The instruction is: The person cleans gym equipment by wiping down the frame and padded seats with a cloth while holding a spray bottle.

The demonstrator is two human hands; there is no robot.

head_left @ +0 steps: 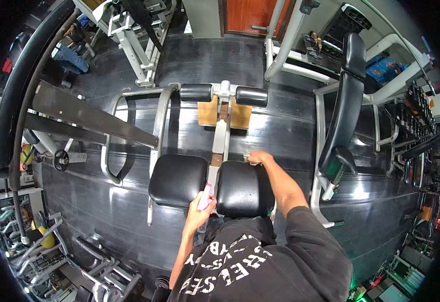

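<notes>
At the left pad's [178,178] near inner corner, left hand [196,216] wraps a pink-and-white object [205,197], which could drop into the gap if fingers loosen. Right hand [261,157] curls at right pad's [240,189] far edge, contents unclear; smooth cover could make it slip.

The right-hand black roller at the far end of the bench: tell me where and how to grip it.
Wrap the right hand around the outer half of the right-hand roller, coming from its right. It is a cylinder lying crosswise; its inner end meets the metal post, while floor shows beyond the outer end, so that side looks easiest.
</notes>
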